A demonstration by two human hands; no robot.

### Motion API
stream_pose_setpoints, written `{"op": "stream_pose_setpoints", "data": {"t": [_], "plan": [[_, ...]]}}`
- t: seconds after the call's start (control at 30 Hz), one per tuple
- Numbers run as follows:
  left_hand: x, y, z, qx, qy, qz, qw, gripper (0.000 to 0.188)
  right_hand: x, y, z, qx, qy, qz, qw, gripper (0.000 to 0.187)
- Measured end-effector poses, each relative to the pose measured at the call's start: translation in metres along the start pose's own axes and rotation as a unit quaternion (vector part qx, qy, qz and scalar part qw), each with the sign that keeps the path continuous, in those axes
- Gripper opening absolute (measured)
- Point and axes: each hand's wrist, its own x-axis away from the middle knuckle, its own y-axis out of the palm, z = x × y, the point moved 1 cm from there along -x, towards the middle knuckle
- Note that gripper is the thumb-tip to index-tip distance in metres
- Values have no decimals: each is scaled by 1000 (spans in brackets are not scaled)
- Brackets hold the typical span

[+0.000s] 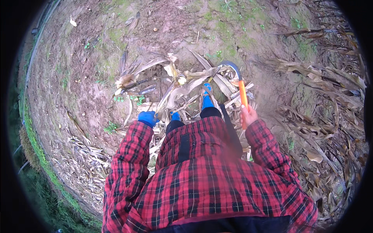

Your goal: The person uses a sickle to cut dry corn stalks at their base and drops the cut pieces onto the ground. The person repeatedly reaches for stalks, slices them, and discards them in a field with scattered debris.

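Note:
My right hand (248,115), bare, is wrapped round the orange handle of a sickle (243,93). Its dark curved blade arcs forward and to the left over dry corn leaves. On the left, my left hand (148,118) wears a blue glove and is closed at the lower end of a dry corn stalk (166,95) with long pale leaves; the glove hides the exact grip. Close ahead of my feet lies a pale yellow corn ear (182,80) among the husks. More dry stalks (132,79) stretch to the left of it.
My blue shoes (208,97) stand among the fallen leaves. Dry corn stalks (311,73) lie thickly along the right side. Leaf litter (89,155) covers ground at the lower left, near a green grassy edge (37,149). Bare brown soil (171,23) with small weeds extends ahead.

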Motion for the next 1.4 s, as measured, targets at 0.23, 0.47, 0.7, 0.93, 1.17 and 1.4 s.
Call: {"op": "stream_pose_setpoints", "data": {"t": [0.23, 0.47, 0.7, 0.93, 1.17, 1.4], "plan": [[48, -180, 146, 218, 179, 55, 958, 51, -38, 6, 7, -2, 69, -77, 995, 23], [-85, -202, 156, -75, -125, -21, 989, 69, -78, 55, 2, -76, 179, -137, 971, 28], [-89, -165, 143, 28, -129, 144, 981, 26, -145, 93, 19, -34, 242, -191, 951, 28], [-90, -154, 135, 7, -136, 183, 974, 23, -181, 166, 36, 82, 215, -205, 951, 33], [-76, -54, 134, 15, -168, 198, 966, 42, -51, 92, 23, -168, 282, -162, 931, 26], [39, 36, -34, 110, -330, -122, 930, 75, 42, -20, 68, -202, 278, 53, 938, 21]]}}
